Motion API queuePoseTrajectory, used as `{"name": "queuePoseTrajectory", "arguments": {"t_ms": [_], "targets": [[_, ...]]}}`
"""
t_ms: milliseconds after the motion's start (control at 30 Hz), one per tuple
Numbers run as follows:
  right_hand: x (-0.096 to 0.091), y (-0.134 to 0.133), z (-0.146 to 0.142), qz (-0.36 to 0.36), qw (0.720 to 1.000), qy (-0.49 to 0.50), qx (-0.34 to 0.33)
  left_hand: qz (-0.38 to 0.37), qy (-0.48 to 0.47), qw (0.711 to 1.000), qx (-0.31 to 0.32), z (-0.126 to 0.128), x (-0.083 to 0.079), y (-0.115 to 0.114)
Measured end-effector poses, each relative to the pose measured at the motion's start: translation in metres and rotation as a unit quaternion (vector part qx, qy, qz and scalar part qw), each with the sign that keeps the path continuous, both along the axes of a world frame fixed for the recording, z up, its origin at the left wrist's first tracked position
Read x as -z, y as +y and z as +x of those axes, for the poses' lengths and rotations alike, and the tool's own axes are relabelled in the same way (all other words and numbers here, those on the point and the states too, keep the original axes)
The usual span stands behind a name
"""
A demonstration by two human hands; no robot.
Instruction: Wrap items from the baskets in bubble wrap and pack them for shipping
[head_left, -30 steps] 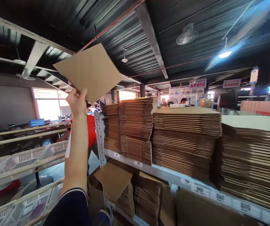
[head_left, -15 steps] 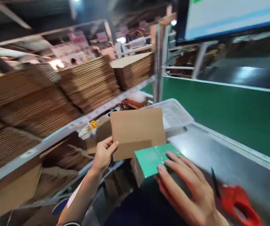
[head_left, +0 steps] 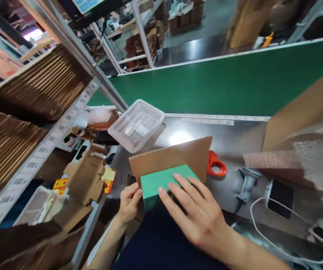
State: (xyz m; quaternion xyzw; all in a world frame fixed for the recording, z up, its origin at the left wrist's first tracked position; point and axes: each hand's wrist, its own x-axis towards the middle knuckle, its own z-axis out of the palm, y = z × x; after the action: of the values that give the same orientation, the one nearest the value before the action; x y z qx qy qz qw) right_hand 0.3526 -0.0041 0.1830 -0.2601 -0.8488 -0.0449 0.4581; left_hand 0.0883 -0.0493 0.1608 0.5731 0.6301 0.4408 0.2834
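Note:
My left hand [head_left: 129, 202] grips the lower left edge of a flat brown cardboard sheet [head_left: 178, 157], which stands tilted behind a green box [head_left: 157, 183]. My right hand [head_left: 198, 213] lies on top of the green box with its fingers stretched out and spread. The box sits against my dark clothing at the near edge of the metal worktable [head_left: 234, 135]. The sheet's lower part is hidden by the box.
A white perforated basket [head_left: 136, 123] lies tilted on the table, and red-handled scissors [head_left: 216, 165] sit behind the sheet. A green conveyor belt [head_left: 220, 82] runs beyond. At left, shelves hold stacked flat cartons [head_left: 40, 86]. At right are a cardboard box [head_left: 305, 108], bubble wrap, phones and a white cable.
My view swung from the carton shelves down to the worktable. My left hand brought the cardboard sheet from overhead down behind the green box, where my right hand now rests.

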Motion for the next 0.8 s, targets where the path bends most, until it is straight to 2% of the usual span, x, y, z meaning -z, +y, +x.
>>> {"name": "queuePoseTrajectory", "arguments": {"t_ms": [133,267,433,533,600,667,733,800], "targets": [[0.000,-0.005,-0.015,-0.006,1.000,0.014,0.023,0.019,0.041,0.997,0.070,-0.020,-0.012,0.013],[0.000,-0.006,-0.030,-0.005,1.000,0.008,0.028,0.031,0.052,0.994,0.091,-0.034,-0.018,0.018],[0.000,-0.006,-0.048,-0.014,1.000,-0.003,0.007,0.029,0.043,0.994,0.101,-0.052,-0.017,0.018],[0.008,0.003,-0.063,-0.028,1.000,-0.005,-0.002,0.006,0.011,0.995,0.095,-0.060,-0.010,0.020],[0.022,0.013,-0.073,-0.041,0.999,-0.005,-0.004,-0.029,-0.020,0.996,0.077,-0.065,-0.001,0.022],[0.048,0.023,-0.080,-0.074,0.997,0.001,-0.003,-0.075,-0.059,0.994,0.045,-0.074,0.010,0.026],[0.085,0.028,-0.081,-0.148,0.989,0.016,0.012,-0.106,-0.094,0.990,0.000,-0.088,0.020,0.030],[0.128,0.028,-0.074,-0.268,0.960,0.049,0.056,-0.096,-0.112,0.987,-0.058,-0.110,0.025,0.035]]}}
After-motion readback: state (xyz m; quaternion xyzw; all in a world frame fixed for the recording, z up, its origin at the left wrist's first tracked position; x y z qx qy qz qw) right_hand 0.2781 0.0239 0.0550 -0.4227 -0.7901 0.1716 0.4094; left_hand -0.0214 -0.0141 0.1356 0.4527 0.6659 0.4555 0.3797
